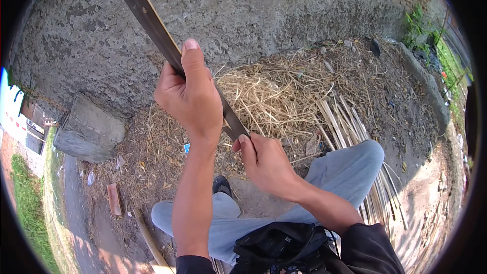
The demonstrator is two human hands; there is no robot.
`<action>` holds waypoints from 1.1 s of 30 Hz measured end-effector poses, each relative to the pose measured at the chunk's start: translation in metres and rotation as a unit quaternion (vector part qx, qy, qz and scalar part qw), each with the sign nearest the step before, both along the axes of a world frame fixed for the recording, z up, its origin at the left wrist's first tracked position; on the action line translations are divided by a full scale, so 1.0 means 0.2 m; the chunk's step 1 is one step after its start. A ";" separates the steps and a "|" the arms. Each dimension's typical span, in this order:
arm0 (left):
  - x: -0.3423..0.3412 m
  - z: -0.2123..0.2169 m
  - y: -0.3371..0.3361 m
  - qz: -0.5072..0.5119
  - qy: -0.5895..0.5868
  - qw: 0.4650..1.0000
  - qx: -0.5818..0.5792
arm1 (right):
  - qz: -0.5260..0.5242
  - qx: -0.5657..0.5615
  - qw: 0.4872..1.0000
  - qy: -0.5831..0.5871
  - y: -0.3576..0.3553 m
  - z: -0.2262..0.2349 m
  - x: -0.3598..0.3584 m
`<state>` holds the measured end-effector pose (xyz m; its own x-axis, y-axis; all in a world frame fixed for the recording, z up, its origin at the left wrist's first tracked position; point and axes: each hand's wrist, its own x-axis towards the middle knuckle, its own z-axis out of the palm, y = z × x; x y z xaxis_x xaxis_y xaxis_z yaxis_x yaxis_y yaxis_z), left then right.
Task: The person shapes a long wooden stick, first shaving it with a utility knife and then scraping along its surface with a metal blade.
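A long, flat, dark brown strip (147,18), apparently bamboo with a pale edge, slants from the top left down toward my lap. My left hand (190,94) is closed around its middle, thumb pointing up along it. At the lower end my right hand (266,162) is closed, its thumb pressed on the dark flat surface. A small pale sliver (227,128) sticks out beside the strip just above that thumb. Whether a blade is also in my right hand is hidden by the fingers.
Pale shavings (264,94) lie heaped before a rough grey wall (304,7). A bundle of split strips (347,119) runs beside my bent right knee (350,165). Left are a concrete block (94,129), a brick piece (114,199) and a bamboo pole (149,238).
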<state>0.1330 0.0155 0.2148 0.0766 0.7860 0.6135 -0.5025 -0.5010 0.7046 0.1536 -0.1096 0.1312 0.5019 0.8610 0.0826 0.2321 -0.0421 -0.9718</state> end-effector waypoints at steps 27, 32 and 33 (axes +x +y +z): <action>-0.14 -0.01 0.08 -0.059 -0.032 0.997 -0.022 | 0.064 -0.061 0.996 -0.001 0.06 -0.04 -0.02; -0.10 0.02 -0.01 -0.047 -0.024 0.998 -0.025 | 0.003 0.007 1.000 -0.011 0.05 -0.21 -0.06; -0.10 0.01 0.01 -0.046 -0.028 0.998 -0.020 | 0.005 0.012 1.000 -0.016 0.06 -0.19 -0.03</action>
<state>0.1125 0.0174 0.2176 0.1158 0.8017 0.5864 -0.5835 -0.4229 0.6934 0.1467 -0.0975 0.0931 0.4903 0.8635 0.1180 0.2626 -0.0173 -0.9647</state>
